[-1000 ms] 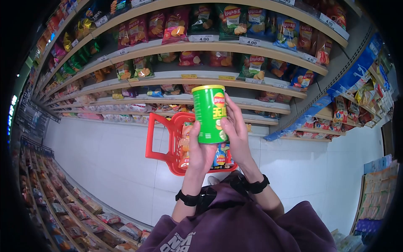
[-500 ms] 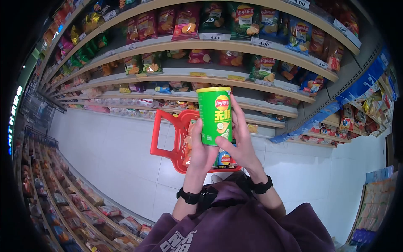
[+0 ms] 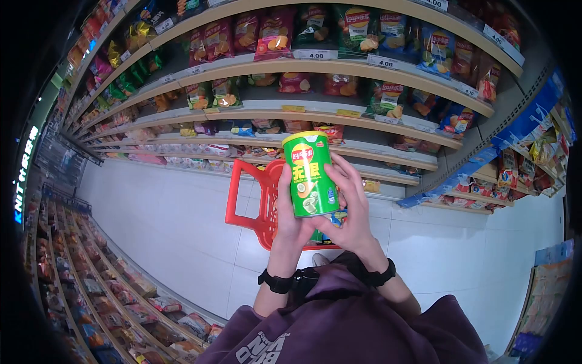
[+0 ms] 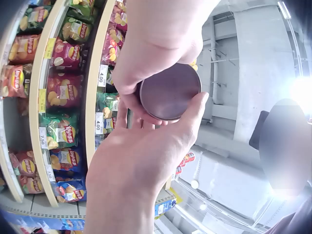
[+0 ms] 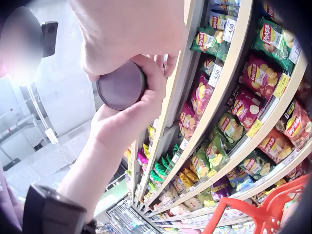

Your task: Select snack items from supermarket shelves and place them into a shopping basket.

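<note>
A green Lay's chip canister (image 3: 310,176) with a yellow lid is held upright between both hands in the head view. My left hand (image 3: 292,209) grips its left side, thumb along the wall. On the opposite side, my right hand (image 3: 354,212) holds it with fingers bent against the wall and thumb near the base. Both wrist views look at the canister's round grey metal base (image 4: 170,92), with the hands wrapped around it. Below the hands stands a red shopping basket (image 3: 265,236) with snack packs in it, partly hidden by the arms.
Shelves of chip bags (image 3: 357,27) with price tags curve across the front. Another low row of packaged snacks (image 3: 163,303) runs along the left. A blue-edged end display (image 3: 467,167) stands at the right. Pale tiled floor (image 3: 176,212) lies between.
The canister has been turned between my hands, its logo and lettering moving from the right side toward the left. My right thumb has shifted down to the base.
</note>
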### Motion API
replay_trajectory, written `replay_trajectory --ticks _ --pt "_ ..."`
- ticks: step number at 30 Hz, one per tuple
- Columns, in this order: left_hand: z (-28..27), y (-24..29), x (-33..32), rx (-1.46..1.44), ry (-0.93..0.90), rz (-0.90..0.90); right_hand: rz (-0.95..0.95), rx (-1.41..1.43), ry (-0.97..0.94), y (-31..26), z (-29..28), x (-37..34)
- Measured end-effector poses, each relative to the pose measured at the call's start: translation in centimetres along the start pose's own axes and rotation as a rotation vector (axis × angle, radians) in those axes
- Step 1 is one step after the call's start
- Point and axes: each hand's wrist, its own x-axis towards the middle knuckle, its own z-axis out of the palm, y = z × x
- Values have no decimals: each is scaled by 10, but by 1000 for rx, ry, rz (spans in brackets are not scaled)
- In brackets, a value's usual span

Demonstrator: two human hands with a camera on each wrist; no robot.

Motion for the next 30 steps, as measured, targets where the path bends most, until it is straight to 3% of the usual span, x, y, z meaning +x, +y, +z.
replay_trajectory --ticks 16,19,21,28,30 --pt "2 -8 0 -18 -21 -45 -8 -86 73 -3 -7 -9" --pt "1 -9 0 26 22 -28 -93 -137 109 -1 -9 -4" --pt "3 -11 -1 23 104 -33 -72 -115 111 -1 -12 0" --pt "-13 -27 -5 -234 62 -205 198 194 149 -14 -7 13" --pt "-9 -29 -6 -297 49 -224 216 172 118 -15 -7 17"
